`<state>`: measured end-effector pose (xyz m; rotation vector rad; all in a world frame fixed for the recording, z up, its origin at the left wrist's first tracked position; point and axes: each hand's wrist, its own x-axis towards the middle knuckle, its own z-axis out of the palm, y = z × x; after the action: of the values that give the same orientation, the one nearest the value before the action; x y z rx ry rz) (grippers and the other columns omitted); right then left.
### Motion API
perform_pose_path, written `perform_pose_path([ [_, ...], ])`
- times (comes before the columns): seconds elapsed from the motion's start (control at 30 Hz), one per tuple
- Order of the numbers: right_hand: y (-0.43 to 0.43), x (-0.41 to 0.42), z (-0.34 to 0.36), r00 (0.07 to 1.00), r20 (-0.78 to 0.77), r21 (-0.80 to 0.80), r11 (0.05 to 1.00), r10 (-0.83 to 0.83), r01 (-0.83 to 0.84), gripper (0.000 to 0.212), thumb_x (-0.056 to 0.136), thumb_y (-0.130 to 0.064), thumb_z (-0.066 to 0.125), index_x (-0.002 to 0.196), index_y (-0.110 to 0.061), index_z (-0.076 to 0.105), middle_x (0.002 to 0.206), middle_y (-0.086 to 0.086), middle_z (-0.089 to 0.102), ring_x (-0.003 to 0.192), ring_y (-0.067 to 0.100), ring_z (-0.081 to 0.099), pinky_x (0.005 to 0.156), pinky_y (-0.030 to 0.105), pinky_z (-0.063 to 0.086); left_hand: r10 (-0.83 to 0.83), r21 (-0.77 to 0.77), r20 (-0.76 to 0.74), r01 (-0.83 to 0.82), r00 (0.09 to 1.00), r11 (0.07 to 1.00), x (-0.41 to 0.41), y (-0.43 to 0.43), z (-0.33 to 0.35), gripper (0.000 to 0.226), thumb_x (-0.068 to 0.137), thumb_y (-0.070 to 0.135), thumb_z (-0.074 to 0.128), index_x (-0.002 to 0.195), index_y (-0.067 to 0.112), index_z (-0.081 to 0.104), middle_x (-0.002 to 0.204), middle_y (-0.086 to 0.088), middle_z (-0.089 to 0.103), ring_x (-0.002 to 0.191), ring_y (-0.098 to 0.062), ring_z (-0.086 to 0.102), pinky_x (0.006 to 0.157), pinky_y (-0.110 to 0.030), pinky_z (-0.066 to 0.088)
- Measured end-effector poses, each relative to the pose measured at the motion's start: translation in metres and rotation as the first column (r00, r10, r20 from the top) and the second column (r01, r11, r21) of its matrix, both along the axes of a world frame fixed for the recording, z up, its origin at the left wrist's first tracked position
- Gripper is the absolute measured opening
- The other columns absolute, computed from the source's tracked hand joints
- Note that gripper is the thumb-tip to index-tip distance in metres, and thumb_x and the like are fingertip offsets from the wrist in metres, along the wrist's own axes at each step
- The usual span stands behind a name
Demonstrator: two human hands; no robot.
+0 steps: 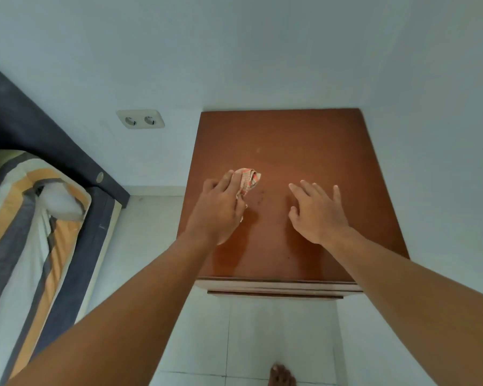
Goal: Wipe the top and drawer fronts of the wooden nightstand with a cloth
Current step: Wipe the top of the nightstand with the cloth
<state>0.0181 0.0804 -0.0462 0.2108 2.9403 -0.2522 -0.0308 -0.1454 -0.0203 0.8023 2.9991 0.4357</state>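
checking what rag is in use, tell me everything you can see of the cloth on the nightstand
The cloth is a small bunched-up rag, pale with orange-red stripes or checks, and looks like thin woven fabric. It lies crumpled on the nightstand top, left of centre. The left hand presses on it with fingers closed over its near part, so only the far end and a bit by the thumb show. The right hand is apart from it.

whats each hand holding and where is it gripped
The left hand grips the bunched cloth by its near end, the far end sticking out past the fingers. The right hand holds nothing, fingers spread over the nightstand.
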Motion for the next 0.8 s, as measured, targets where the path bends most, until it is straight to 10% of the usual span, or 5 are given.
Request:
perform_pose_path([
  [0.6, 0.079, -0.099, -0.062, 0.982, -0.185, -0.016, 0.999, -0.033, 0.031, 0.058, 0.098, -0.042, 0.031, 0.153, -0.028, 0.043, 0.161, 0.005, 0.041, 0.15, 0.033, 0.034, 0.12, 0.06, 0.028, 0.175, -0.086, 0.082, -0.168, 0.981, 0.982, -0.239, 0.17, -0.057, 0.069, 0.09, 0.041, 0.017, 0.153, 0.016, 0.034, 0.154, -0.009, 0.041, 0.137, -0.036, 0.04, 0.11, -0.047, 0.035],
  [0.8, 0.081, -0.103, -0.064, 0.987, -0.157, -0.003, 1.0, -0.026, 0.026, 0.059, 0.1, -0.042, 0.029, 0.156, -0.028, 0.038, 0.164, 0.006, 0.036, 0.153, 0.033, 0.029, 0.121, 0.062, 0.025, 0.245, -0.201, 0.223, -0.201, 0.944, 0.959, -0.256, 0.174, -0.074, 0.061, 0.105, 0.043, 0.02, 0.162, 0.031, 0.001, 0.17, -0.009, -0.006, 0.155, -0.035, -0.011, 0.124, -0.053, 0.0],
])
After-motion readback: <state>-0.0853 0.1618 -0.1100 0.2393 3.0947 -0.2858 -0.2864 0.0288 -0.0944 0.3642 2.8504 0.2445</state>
